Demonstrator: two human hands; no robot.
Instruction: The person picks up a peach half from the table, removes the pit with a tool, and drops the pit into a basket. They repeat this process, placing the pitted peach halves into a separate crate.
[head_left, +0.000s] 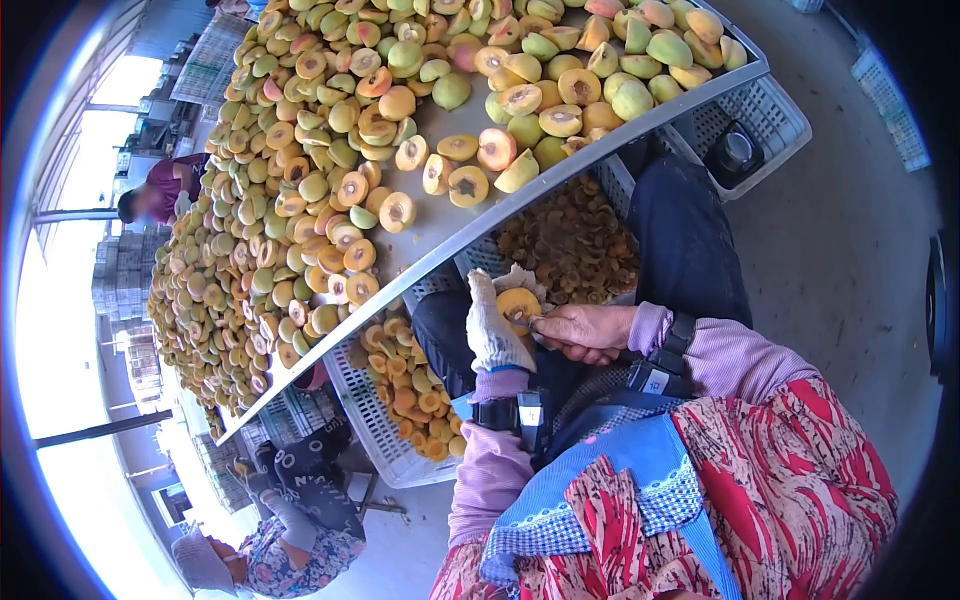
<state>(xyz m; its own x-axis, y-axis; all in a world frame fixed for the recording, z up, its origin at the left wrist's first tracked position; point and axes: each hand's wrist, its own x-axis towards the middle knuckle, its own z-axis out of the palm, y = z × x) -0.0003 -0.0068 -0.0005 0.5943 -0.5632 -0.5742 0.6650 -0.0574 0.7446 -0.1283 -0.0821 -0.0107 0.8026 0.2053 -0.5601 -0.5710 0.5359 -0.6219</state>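
Note:
My left hand (pixel 495 325), in a white glove, is closed around a peach half (pixel 518 306) with its orange cut face up. My bare right hand (pixel 585 332) is closed against the fruit's right edge; whatever its fingers hold is mostly hidden. Both hands are over my lap, below the edge of a metal table (pixel 430 245) heaped with halved peaches (pixel 397 212). Under them to the left, a white crate (pixel 390 440) contains orange peach halves (pixel 415 395). Beyond my hands, another crate holds brown pits and scraps (pixel 570 240).
A grey crate (pixel 790 120) with a dark round object (pixel 738 150) stands at the right under the table corner. One person in a hat (pixel 205 560) sits at lower left; another in a maroon top (pixel 165 190) is across the table. Stacked crates (pixel 125 275) stand behind.

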